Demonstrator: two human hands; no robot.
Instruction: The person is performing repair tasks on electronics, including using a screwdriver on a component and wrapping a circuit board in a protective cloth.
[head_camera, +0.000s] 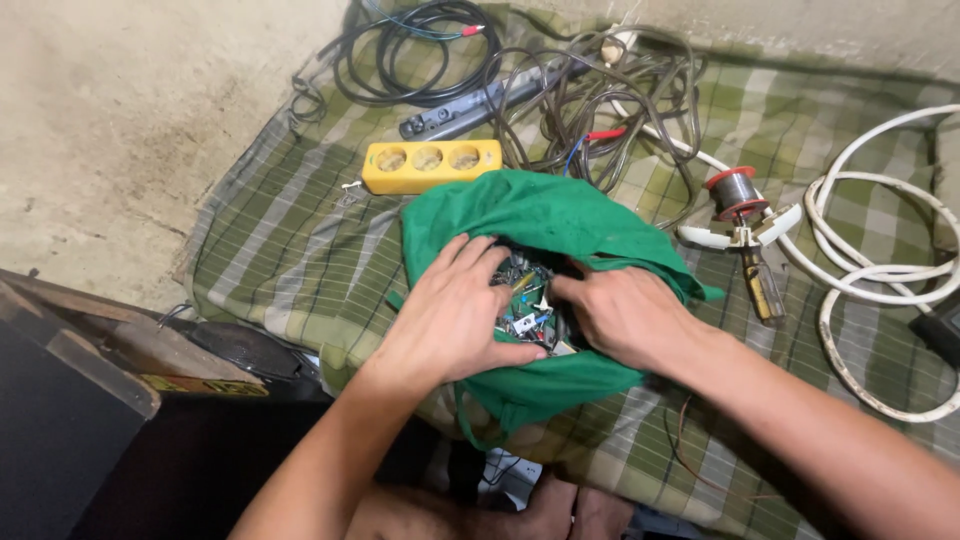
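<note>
Green cloth bag (545, 215): lies at the middle of a green-and-cream checked cloth (290, 260) spread over a concrete floor (110, 120); its mouth is pulled open toward the wearer.

Contents: a heap of small electronic parts (525, 300), mixed blue, white and metal pieces, seen in the opening between both hands; single kinds too small to tell.

Left hand (455, 315): palm down on the left lip of the bag, fingers (478, 262) spread and flat, thumb stretched along the lower edge of the heap. It presses on cloth and parts and grips nothing that shows.

Right hand (625, 315): on the right lip of the bag, fingers curled down into the opening; the tips are hidden among the parts, so whether they have closed on anything cannot be told.

Around the bag:
- yellow three-socket strip (432, 163), just beyond the bag, up and to the left;
- dark power strip (480, 103) beyond it, lying under tangled cable;
- black cable coil (420, 50) at the far edge;
- grey-brown wire tangle (610, 100), next to that coil;
- red-flanged spool (737, 190), probably solder wire, right of the bag;
- white cable (880, 200) looped at the far right;
- dark wooden box (70, 400) at lower left, off the cloth.
</note>
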